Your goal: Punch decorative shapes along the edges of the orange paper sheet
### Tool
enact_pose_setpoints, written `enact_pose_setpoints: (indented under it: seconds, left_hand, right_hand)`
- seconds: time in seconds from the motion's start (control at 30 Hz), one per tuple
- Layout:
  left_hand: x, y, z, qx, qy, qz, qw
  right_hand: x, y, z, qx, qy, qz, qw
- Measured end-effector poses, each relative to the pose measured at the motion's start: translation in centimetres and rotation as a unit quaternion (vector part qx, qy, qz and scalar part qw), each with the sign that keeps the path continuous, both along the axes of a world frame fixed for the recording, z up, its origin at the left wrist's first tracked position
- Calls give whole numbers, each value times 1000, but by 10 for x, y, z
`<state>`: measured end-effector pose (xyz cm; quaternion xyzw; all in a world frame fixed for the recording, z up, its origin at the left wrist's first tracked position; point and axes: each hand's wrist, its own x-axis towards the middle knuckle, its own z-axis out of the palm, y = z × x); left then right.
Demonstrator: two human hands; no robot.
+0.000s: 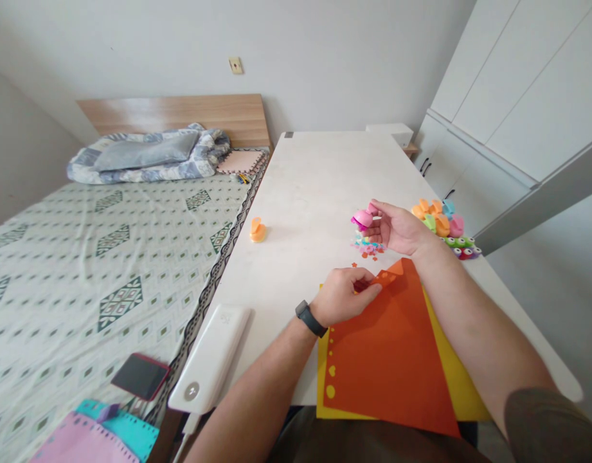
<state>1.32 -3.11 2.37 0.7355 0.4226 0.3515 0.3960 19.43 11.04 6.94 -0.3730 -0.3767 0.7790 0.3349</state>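
Observation:
My left hand (348, 294), with a dark band at the wrist, pinches the far edge of an orange sheet of paper (387, 354). That edge is lifted and folded, and small punched holes show in it and down the left side. Beneath lies a yellow sheet (322, 379), sticking out on both sides. In my right hand (396, 228) is a pink craft punch (364, 217), held above the table by its lever between thumb and fingers. Under it lies a scatter of small colourful paper cutouts (370, 247), several of them orange.
More craft punches (440, 222) in several colours are grouped at the table's right edge, beside green and red toys with eyes (462, 247). One orange punch (258, 230) stands at left. A white power bank (211, 360) with a cable lies near the left edge. A patterned bed (107, 257) adjoins.

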Motion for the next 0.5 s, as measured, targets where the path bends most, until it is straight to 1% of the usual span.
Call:
enact_pose_setpoints:
  seconds: [0.13,0.23,0.5]
  left_hand:
    - [0,0,-1,3,1,-1,1000]
    - [0,0,0,0,-1,1,1000]
    - [0,0,0,-4,-3,2,1000]
  right_hand:
    - [2,1,2,-35,28,32,998]
    - [4,2,3,-43,51,42,997]
    - [4,3,2,-65,68,30,995]
